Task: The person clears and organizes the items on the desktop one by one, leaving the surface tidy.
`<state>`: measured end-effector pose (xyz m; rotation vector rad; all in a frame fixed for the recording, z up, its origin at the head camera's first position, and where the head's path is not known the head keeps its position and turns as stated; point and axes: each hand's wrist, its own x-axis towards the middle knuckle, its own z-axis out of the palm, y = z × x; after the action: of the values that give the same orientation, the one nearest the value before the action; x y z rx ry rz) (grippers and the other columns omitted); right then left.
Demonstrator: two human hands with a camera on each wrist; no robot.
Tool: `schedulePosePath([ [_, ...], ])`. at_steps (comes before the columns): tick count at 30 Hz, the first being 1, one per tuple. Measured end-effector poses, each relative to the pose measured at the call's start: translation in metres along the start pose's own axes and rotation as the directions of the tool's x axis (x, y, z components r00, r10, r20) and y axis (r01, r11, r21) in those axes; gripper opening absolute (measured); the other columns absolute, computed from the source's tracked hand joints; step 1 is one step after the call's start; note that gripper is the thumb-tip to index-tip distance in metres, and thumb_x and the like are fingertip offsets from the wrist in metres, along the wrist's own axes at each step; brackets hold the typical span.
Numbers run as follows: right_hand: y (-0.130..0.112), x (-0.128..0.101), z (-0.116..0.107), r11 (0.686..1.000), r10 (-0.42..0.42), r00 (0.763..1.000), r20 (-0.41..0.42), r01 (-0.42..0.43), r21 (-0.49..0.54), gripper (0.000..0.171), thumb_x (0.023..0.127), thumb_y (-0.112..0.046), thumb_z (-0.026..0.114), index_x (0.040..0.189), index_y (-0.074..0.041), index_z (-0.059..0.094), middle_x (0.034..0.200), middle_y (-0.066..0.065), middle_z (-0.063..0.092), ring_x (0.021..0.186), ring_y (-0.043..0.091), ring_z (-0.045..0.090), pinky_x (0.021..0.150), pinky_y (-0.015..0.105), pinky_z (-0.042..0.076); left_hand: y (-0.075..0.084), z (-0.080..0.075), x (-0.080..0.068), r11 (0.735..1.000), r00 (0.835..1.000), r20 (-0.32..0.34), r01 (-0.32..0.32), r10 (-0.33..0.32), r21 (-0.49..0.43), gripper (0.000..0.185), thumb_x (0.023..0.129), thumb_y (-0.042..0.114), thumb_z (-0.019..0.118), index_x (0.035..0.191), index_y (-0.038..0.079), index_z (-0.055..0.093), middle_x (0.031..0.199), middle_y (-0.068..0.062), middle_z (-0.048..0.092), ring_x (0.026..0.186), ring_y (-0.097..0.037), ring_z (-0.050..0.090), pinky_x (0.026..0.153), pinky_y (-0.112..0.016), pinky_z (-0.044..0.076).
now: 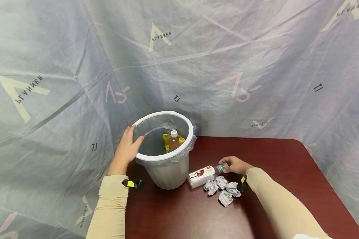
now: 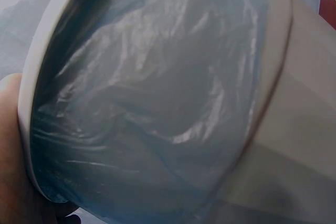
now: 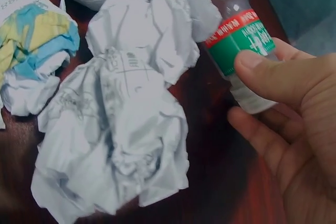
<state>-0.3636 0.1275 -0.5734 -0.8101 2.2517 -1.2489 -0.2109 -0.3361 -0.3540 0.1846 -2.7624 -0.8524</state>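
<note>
My left hand [image 1: 128, 146] holds the near left rim of a pale trash can [image 1: 167, 174], its thumb over the rim. A translucent bag [image 2: 152, 77] lines the can and folds down over its outside. Toward the right, my right hand [image 1: 237, 165] grips a clear plastic bottle [image 3: 241, 51] near its base, with the thumb on the green and red label. The bottle lies on its side; its far end is hidden in the right wrist view. Beside it is a white pack [image 1: 201, 176] with a red picture. Several crumpled paper balls [image 1: 225, 198] sit close to the bottle.
Inside the can are a bottle with a white cap [image 1: 174, 134] and something yellow [image 1: 166, 137]. Everything stands on a dark red table [image 1: 257, 149]. Grey printed sheeting [image 1: 197, 66] hangs behind the table and along its left.
</note>
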Motion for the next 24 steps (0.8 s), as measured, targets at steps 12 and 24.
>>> schedulePosePath([
  [12, -0.010, -0.003, -0.040, 0.991, -0.096, 0.995, 0.000, 0.096, 0.096, 0.039, 0.084, 0.003, 0.076, 0.121, 0.010, 0.065, 0.109, 0.021, 0.068, 0.086, 0.019, 0.065, 0.075, 0.040, 0.059, 0.002, 0.000, 0.001, 1.000, 1.000, -0.012, -0.011, 0.011, 0.001, 0.071, 0.104, 0.039, 0.046, 0.163, 0.011, 0.019, 0.168, -0.022, 0.010, 0.151, -0.046, 0.017, 0.117, -0.064, 0.020],
  [24, -0.087, -0.017, -0.129, 0.998, -0.010, 0.990, -0.143, 0.000, -0.065, 0.046, 0.088, -0.006, 0.077, 0.130, 0.006, 0.063, 0.115, 0.022, 0.069, 0.091, 0.019, 0.068, 0.077, 0.032, 0.056, 0.002, 0.000, 0.001, 1.000, 1.000, -0.010, -0.003, 0.004, 0.018, 0.071, 0.103, 0.041, 0.046, 0.163, 0.012, 0.019, 0.168, -0.021, 0.010, 0.151, -0.046, 0.017, 0.118, -0.063, 0.020],
])
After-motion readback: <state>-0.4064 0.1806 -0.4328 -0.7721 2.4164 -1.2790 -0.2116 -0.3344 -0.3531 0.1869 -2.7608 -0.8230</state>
